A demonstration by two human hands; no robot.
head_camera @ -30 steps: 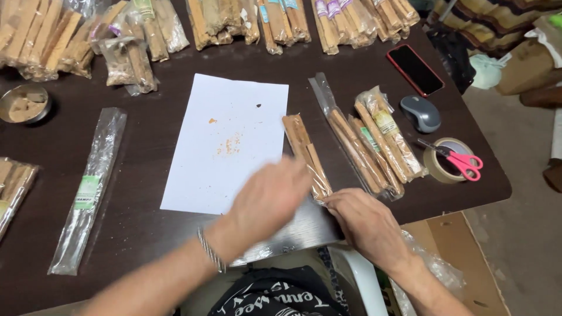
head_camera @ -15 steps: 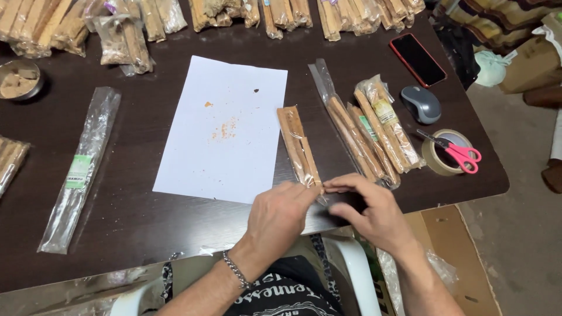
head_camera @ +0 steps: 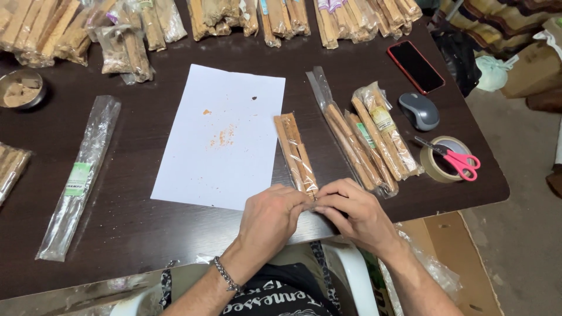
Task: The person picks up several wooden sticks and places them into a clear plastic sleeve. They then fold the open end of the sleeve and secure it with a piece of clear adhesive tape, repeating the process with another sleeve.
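A clear plastic packet of brown bark sticks (head_camera: pixel 295 151) lies lengthwise on the dark table (head_camera: pixel 146 234), just right of a white sheet of paper (head_camera: pixel 222 134) dusted with orange crumbs. Both hands meet at the packet's near end. My left hand (head_camera: pixel 272 219), with a metal bracelet on the wrist, pinches that end from the left. From the right, my right hand (head_camera: pixel 354 213) pinches the same end, fingertips touching the left hand's.
Three filled packets (head_camera: pixel 369 140) lie right of the held one. A grey mouse (head_camera: pixel 419 111), a red phone (head_camera: pixel 415 67) and a tape roll with pink scissors (head_camera: pixel 451 158) sit at the right. Many packets line the far edge; a long flat bag (head_camera: pixel 79 175) lies left.
My left hand came down from over the packet to its near end, and both hands closed together on that end. The view shifted slightly.
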